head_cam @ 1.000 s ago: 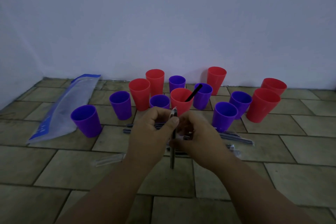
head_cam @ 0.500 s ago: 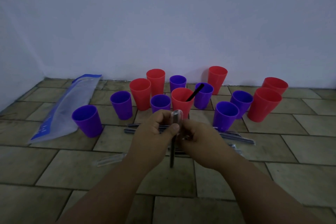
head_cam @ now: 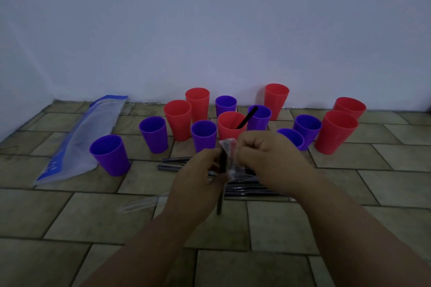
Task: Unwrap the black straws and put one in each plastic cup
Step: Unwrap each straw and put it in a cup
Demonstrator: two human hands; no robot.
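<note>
Head view: at centre frame your left hand (head_cam: pixel 198 178) grips the straw (head_cam: pixel 223 162) around its middle with the fingers curled. The straw's lower end hangs below the fist toward the floor (head_cam: pixel 70 212). Your right hand (head_cam: pixel 268 156), just beside it, is closed in a pinch on the clear wrapper (head_cam: pixel 228 145) at the straw's top. The film looks opened there, though blur hides how far.

To do this well, I judge, hold the left hand firm on the straw. Draw the wrapper up and off along the straw's line, not sideways, so the thin tube does not bend.

Only the red cup (head_cam: pixel 229 127) just above your hands has a straw in it. The other cups look empty, so the task is at an early stage. The purple cup (head_cam: pixel 204 135) left of the red one is a near target.

The pile (head_cam: pixel 251 190) of wrapped straws lies under your right wrist. Drop the film by the spent wrapper (head_cam: pixel 142 204) at lower left, apart from the pile.
</note>
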